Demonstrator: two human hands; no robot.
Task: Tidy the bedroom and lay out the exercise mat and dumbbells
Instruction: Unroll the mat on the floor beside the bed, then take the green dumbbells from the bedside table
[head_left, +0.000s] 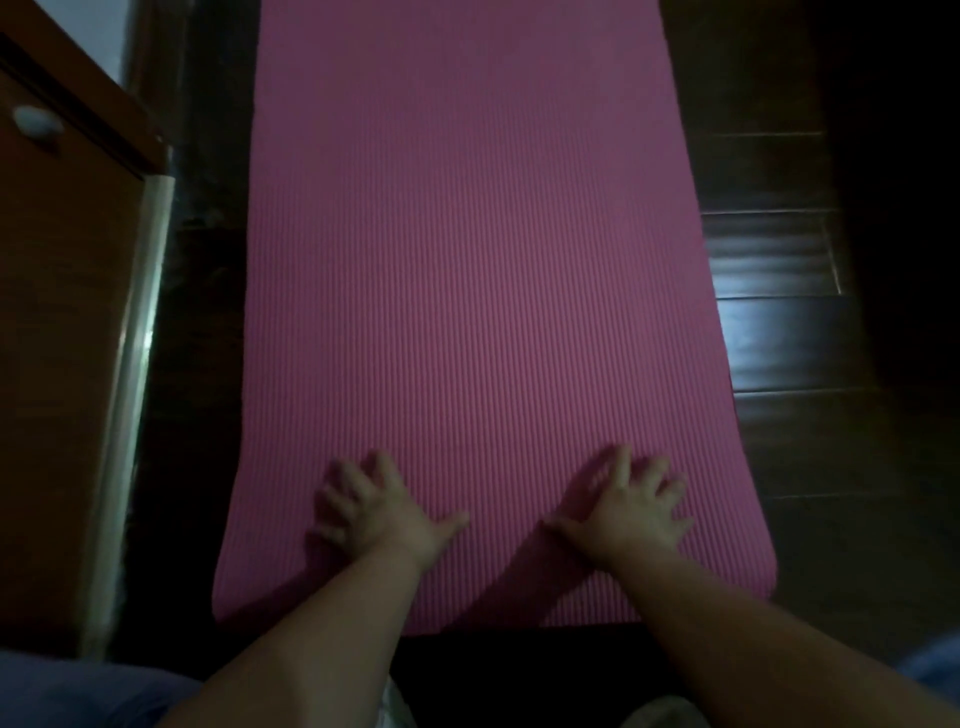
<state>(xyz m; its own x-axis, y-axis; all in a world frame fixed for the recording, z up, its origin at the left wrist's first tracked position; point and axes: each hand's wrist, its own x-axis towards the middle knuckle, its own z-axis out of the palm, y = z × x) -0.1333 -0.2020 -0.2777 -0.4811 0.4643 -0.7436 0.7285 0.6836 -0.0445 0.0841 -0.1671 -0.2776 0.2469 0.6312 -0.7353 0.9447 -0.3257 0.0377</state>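
Note:
A pink ribbed exercise mat (478, 249) lies unrolled flat on the dark wooden floor, running from the near edge away to the top of the view. My left hand (371, 506) rests palm down on the mat's near end, fingers spread. My right hand (631, 501) lies flat on the mat beside it, to the right, fingers spread too. Neither hand holds anything. No dumbbells are in view.
A brown wooden cabinet (62, 312) with a pale round knob (36, 120) and a light metal edge strip (137, 364) stands along the left, close to the mat. Glossy dark floorboards (789, 322) lie to the right of the mat.

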